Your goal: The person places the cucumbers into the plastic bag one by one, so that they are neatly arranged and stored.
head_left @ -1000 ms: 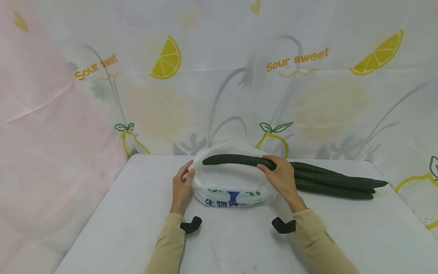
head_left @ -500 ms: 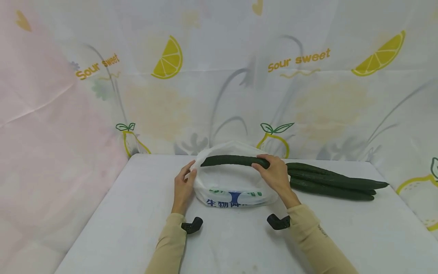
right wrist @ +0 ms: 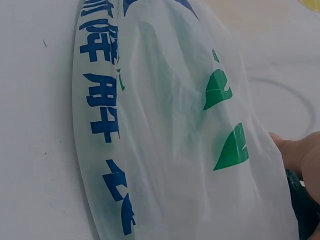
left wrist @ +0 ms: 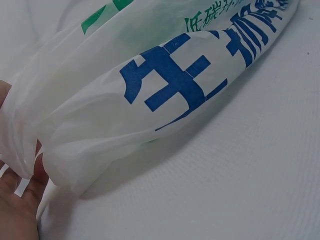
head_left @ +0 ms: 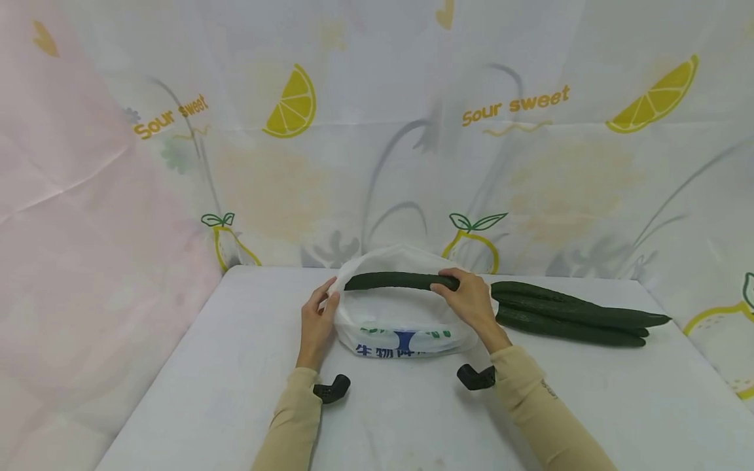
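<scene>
White table [head_left: 235, 366], lemon-print backdrop [head_left: 377, 131] — right hand [head_left: 471, 304] grips cucumber [head_left: 394, 281]; left hand [head_left: 316, 320] pinches bag [head_left: 403, 324].

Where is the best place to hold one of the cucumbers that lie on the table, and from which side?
Probably near the middle of the front cucumber, coming from above: it lies flat and long on the table, its tips taper, and two more cucumbers crowd its far side. The right hand is nearest.

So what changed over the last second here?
The right hand, gripping the cucumber, slid it leftward, deeper into the plastic bag. The left hand kept holding the bag's edge; the other cucumbers stayed put on the table.
</scene>
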Motion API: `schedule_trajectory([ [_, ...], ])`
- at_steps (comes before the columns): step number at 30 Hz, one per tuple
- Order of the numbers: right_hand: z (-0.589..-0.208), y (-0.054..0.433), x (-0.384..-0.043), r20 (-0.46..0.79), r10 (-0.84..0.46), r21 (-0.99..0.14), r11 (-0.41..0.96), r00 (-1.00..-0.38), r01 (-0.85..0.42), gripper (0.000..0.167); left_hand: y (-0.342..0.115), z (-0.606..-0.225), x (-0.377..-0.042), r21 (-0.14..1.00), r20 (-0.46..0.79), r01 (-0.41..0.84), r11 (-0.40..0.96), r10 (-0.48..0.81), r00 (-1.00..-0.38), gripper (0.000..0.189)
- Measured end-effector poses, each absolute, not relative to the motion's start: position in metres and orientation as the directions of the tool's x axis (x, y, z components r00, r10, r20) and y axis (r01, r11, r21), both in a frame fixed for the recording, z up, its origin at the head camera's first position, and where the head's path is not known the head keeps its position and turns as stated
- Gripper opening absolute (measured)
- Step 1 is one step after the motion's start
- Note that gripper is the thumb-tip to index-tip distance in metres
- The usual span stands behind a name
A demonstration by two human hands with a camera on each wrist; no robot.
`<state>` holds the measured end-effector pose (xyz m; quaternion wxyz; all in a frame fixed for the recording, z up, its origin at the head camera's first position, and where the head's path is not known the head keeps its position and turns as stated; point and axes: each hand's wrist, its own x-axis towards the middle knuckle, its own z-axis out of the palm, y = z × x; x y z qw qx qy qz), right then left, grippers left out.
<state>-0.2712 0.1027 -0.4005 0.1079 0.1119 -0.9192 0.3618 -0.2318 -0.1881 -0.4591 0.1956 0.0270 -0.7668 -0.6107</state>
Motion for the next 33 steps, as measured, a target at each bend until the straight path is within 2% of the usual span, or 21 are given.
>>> schedule_trajectory([
  [11, -0.405, 0.106, -0.278, 0.223, -0.155, -0.616, 0.743, -0.962, -0.262, 0.044, -0.187, -0.462, -0.233, 0.947, 0.272, 0.199, 0.252, -0.301, -0.914, 0.036],
  [23, -0.406, 0.112, -0.282, 0.188, -0.243, -0.596, 0.742, -0.952, -0.307, 0.042, -0.186, -0.463, -0.232, 0.945, 0.272, 0.191, 0.266, -0.315, -0.909, 0.035],
  [33, -0.402, 0.128, -0.285, 0.112, -0.442, -0.592, 0.69, -0.89, -0.417, 0.037, -0.187, -0.46, -0.232, 0.939, 0.286, 0.202, 0.279, -0.302, -0.909, 0.036],
])
